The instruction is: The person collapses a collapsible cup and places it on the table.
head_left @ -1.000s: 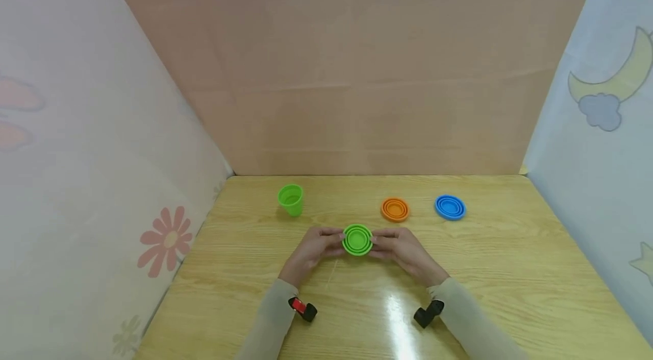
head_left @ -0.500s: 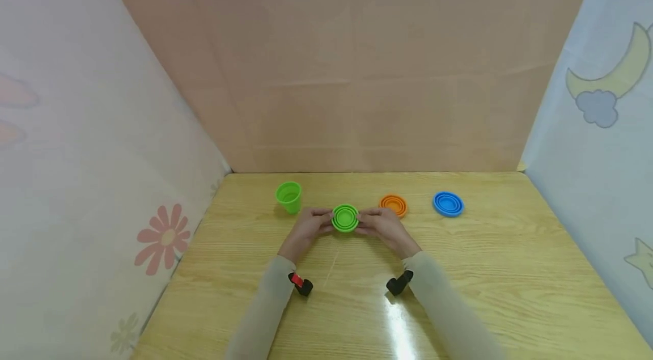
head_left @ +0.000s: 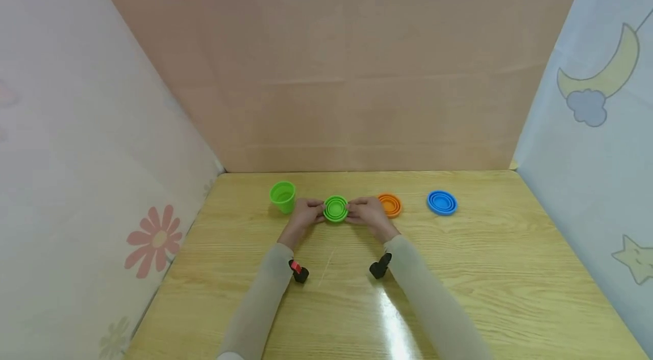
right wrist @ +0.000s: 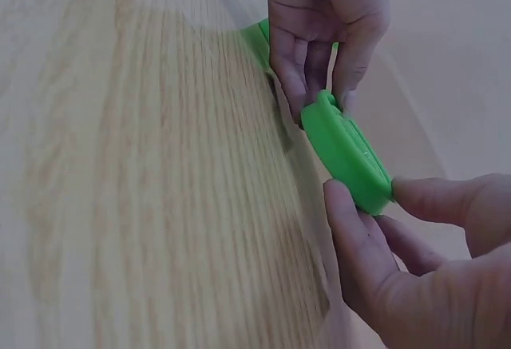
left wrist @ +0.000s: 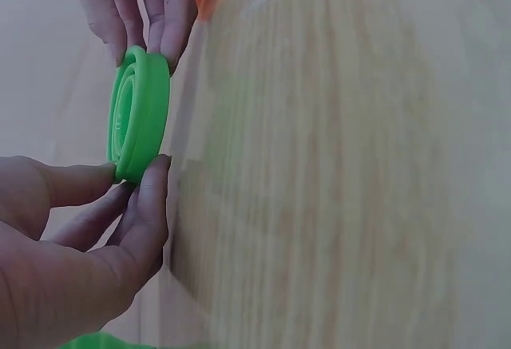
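Observation:
A flattened green collapsible cup (head_left: 335, 208), its rings nested one inside another, is held between both hands close over the table. My left hand (head_left: 304, 216) pinches its left edge, thumb on the upper rim and fingers below. On the opposite edge my right hand (head_left: 370, 215) pinches it the same way. Both wrist views show the green collapsible cup (left wrist: 142, 117) edge-on, tilted, with a gap between it and the wood. Left of my left hand stands an expanded green cup (head_left: 283, 195). An orange collapsed cup (head_left: 391, 205) lies just behind my right hand, partly covered by it.
A blue collapsed cup (head_left: 442, 202) lies at the right on the wooden table (head_left: 500, 269). A brown backdrop (head_left: 336, 93) rises at the table's far edge. Printed walls stand on both sides, the left one bearing a red flower (head_left: 155, 241).
Both hands have carried the flattened green cup away from the body and slightly left, until it is level with the other cups. My right hand now overlaps the orange cup's edge.

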